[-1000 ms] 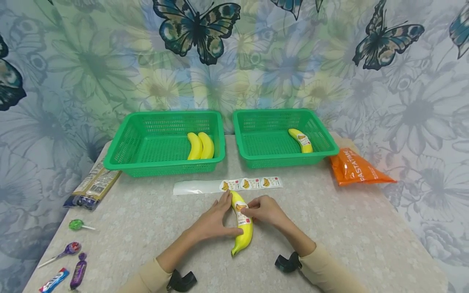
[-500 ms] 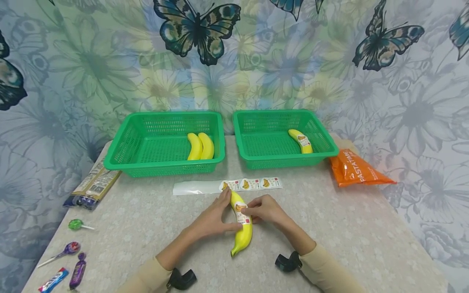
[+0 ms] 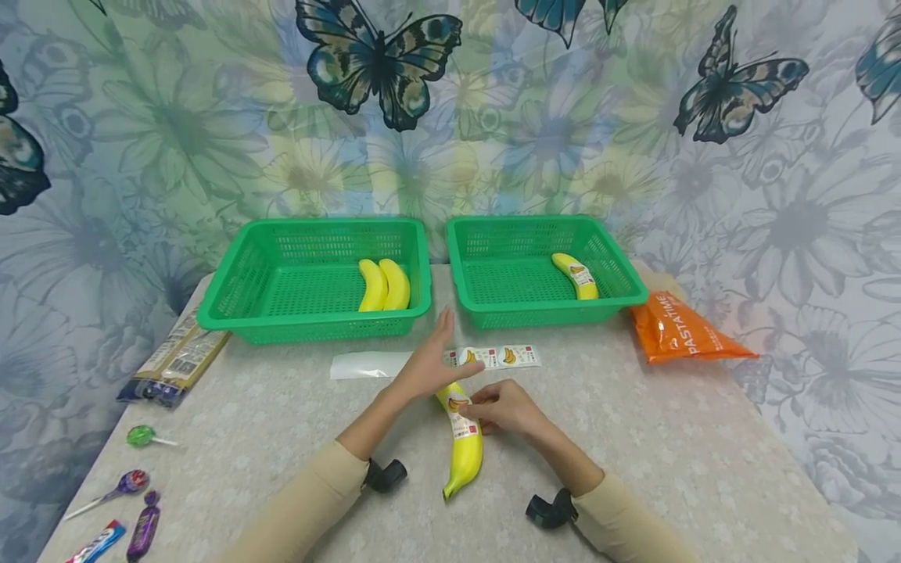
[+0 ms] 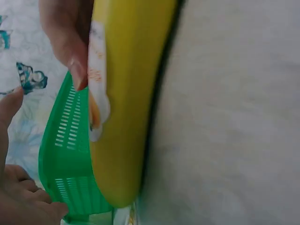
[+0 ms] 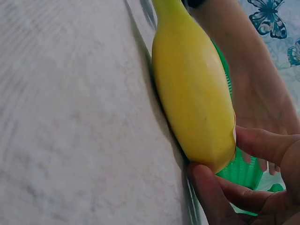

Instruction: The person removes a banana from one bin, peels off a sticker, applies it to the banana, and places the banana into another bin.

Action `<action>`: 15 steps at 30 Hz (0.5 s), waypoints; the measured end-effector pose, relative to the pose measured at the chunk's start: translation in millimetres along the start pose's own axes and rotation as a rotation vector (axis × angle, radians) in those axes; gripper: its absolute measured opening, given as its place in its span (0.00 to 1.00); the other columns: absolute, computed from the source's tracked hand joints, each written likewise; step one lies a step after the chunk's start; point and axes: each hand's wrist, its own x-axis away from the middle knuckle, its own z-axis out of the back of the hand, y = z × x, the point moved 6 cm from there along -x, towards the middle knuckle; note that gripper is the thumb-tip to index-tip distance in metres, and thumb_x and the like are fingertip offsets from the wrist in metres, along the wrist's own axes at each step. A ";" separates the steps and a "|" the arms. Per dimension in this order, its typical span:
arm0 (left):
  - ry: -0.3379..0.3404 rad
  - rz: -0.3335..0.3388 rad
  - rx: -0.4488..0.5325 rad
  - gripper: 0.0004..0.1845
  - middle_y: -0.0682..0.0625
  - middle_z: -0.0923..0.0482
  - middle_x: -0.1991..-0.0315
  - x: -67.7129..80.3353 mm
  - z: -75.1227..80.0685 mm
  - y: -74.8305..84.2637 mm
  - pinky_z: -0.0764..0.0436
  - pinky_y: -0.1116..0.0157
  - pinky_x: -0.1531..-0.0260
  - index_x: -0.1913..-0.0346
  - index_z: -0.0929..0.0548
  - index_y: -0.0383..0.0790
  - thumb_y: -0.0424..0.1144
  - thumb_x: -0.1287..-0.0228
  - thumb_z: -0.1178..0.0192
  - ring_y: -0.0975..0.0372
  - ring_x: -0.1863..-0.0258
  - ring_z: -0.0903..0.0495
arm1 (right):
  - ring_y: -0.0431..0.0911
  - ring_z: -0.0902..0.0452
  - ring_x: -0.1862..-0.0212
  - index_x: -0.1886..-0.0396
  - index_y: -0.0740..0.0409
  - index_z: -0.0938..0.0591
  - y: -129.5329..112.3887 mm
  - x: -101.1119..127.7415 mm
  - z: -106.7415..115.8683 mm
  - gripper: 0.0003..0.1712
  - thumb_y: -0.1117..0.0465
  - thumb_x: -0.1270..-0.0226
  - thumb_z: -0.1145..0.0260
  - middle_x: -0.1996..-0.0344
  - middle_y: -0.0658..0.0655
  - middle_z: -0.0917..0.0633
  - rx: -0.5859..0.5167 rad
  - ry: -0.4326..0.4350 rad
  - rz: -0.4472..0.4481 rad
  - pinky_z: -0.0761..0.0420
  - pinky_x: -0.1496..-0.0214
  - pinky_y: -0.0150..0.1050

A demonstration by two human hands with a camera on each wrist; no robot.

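Observation:
A yellow banana (image 3: 464,465) lies on the table, stem end toward me, with a white banana-picture sticker (image 3: 462,428) along its upper side. My right hand (image 3: 508,407) pinches it from the right. In the right wrist view, that hand's thumb (image 5: 258,140) presses at the sticker, with fingers curled at the banana's lower side. My left hand (image 3: 425,369) is raised over the banana's far end, fingers extended and thumb apart, holding nothing. Behind it lies a sticker strip (image 3: 514,356), partly hidden by that hand; its left part is bare backing.
Two green baskets stand at the back: the left basket (image 3: 331,330) holds two plain bananas (image 3: 396,285), the right basket (image 3: 549,314) one stickered banana (image 3: 565,264). An orange bag (image 3: 686,328) lies right. A gold packet (image 3: 176,356), lollipops (image 3: 134,481) and wrapped sweets (image 3: 144,532) lie left.
My left hand has come off the banana and moved up and forward, over its far end and the sticker strip. The right hand stays on the banana, which has barely shifted.

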 end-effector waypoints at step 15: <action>0.100 0.010 0.123 0.61 0.49 0.76 0.20 -79.7 5.0 5.1 0.48 0.44 0.25 0.22 0.69 0.44 0.61 0.41 0.36 0.51 0.21 0.63 | 0.41 0.17 0.73 0.58 0.65 0.14 1.2 1.5 -1.8 0.22 0.51 0.43 0.27 0.72 0.54 0.13 0.022 -0.017 0.004 0.14 0.69 0.37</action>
